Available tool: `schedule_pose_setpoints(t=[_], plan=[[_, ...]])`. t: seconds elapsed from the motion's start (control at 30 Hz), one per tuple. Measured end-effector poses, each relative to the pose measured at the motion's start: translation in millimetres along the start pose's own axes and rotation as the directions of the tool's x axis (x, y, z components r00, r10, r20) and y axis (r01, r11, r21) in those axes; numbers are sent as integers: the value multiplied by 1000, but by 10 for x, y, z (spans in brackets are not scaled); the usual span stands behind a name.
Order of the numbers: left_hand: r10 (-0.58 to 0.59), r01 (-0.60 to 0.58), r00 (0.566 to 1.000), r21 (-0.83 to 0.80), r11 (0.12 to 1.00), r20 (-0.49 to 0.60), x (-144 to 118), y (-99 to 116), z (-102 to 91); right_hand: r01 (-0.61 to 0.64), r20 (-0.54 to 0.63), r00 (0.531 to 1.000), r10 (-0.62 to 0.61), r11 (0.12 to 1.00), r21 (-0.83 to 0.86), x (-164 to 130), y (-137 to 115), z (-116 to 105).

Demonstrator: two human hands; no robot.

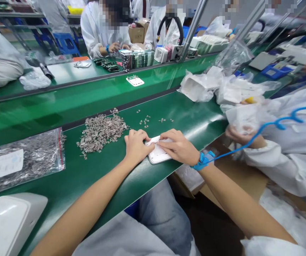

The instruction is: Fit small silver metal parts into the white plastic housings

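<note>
Nearest me, at 7 o'clock, a white rounded plastic housing (7, 220) sits on the green bench (89, 177). At 9 o'clock lies a clear zip bag of small metal clips (22, 160). In the centre, my left hand (137, 145) and my right hand (178, 145) both press on a flat white plastic plate (158, 154) at the bench's near edge; their fingers are curled together on its top, and I cannot tell whether they pinch anything. A blue wrist strap (205, 160) circles my right wrist. At 11 o'clock from the plate spreads a loose heap of small grey metal clips (101, 131). At 3 o'clock, a co-worker's white sleeve (283, 160). Farther, at 1 o'clock, crumpled clear plastic bags (217, 87).
</note>
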State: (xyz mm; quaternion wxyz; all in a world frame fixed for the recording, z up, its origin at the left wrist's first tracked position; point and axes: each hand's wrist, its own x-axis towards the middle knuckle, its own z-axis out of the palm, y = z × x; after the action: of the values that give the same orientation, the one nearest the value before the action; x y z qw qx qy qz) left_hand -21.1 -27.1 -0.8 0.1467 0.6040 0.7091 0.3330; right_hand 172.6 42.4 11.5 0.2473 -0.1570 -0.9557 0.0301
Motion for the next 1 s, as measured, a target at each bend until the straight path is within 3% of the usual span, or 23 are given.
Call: schedule_pose_setpoints(t=[0.43,0.7,0.77,0.87,0.93,1.0], plan=[[22,-22,999,-9,1000,-30,10,-4,44,-25,16,1000,25,999,-21,19,-27,-17],[130,-120,989,127,985,-74,-33,35,78,-11,18,1000,11,1000,-28,25,-22,-19],[139,-123,986,161,979,-90,-38,57,89,-33,-33,999,35,998,61,6,-9,-26],[118,-93,987,219,971,-105,-135,116,15,-84,-134,981,143,923,375,-31,-87,-82],[97,-71,992,285,956,-78,-335,139,-130,-96,-138,963,233,770,631,-44,-207,-114],[67,-45,997,373,927,-45,-682,109,-341,-78,-94,964,247,605,793,-25,-309,-97]])
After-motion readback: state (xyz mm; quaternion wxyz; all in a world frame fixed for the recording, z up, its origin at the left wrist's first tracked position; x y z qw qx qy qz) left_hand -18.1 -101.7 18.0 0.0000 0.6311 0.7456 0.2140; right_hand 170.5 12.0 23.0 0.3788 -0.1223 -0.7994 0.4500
